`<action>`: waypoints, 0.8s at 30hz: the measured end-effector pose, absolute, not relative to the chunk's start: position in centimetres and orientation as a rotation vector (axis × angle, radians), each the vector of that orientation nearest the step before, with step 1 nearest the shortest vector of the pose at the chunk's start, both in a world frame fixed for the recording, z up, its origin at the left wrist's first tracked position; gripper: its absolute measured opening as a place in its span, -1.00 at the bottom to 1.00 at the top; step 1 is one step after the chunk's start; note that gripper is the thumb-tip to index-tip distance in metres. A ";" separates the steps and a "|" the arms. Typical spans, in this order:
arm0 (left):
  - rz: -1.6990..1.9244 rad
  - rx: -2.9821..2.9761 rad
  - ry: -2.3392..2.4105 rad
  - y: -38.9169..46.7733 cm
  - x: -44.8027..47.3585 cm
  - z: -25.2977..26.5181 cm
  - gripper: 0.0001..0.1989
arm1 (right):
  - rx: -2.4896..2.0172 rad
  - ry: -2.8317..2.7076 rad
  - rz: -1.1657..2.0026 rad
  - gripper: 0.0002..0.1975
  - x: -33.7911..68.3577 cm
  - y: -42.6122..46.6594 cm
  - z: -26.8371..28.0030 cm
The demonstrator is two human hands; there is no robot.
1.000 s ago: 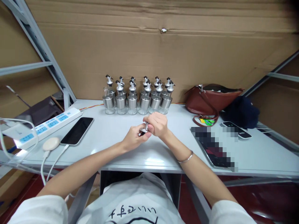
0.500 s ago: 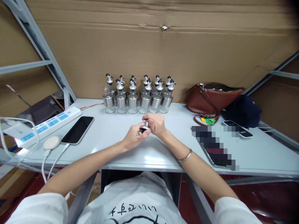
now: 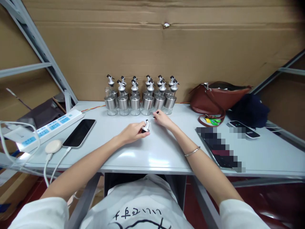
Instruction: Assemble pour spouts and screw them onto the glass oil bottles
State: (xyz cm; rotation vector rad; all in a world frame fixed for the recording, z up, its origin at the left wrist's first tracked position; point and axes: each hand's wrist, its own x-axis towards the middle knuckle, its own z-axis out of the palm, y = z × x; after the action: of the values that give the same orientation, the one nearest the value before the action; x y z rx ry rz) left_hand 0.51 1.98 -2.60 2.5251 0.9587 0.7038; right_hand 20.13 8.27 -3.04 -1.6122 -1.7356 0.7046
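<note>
My left hand (image 3: pixel 133 133) grips a silver pour spout (image 3: pixel 145 127) between thumb and fingers, its curved neck pointing up. A short way to the right, my right hand (image 3: pixel 164 119) pinches a small black piece (image 3: pixel 156 114) that looks like the spout's flip cap. The two hands are apart. Beyond them stand several glass oil bottles (image 3: pixel 147 103) with steel sleeves in two rows, most topped with silver-and-black spouts. The front left bottle (image 3: pixel 110 103) has an open glass neck without a spout.
On the left lie a black-screened phone (image 3: pixel 79 133), a white power strip (image 3: pixel 50 128) and a round white charger (image 3: pixel 53 146). A brown handbag (image 3: pixel 214 100), a dark cap (image 3: pixel 250 109), a tablet (image 3: pixel 215 149) and another device (image 3: pixel 245 129) occupy the right. Cardboard (image 3: pixel 119 38) rises behind the table.
My hands have moved apart: the right went forward with the small black piece, while the left drew slightly left holding the spout. Before, both hands were together on the spout.
</note>
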 end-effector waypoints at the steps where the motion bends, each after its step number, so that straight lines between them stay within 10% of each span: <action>1: 0.698 2.527 0.968 2.2 0.4 -2.6 -0.73 | -1.648 -1.766 0.714 -0.89 20.4 8.4 -3.3; 24: 0.566 2.566 1.056 2.8 -0.4 -2.2 -0.74 | -1.480 -2.124 0.641 -0.65 21.2 6.6 -1.1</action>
State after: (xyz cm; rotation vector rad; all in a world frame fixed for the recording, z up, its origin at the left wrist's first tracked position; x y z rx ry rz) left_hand -0.37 2.79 -2.21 2.5664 1.0563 0.5657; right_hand 21.22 6.61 -1.14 -1.4797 -2.1237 0.6410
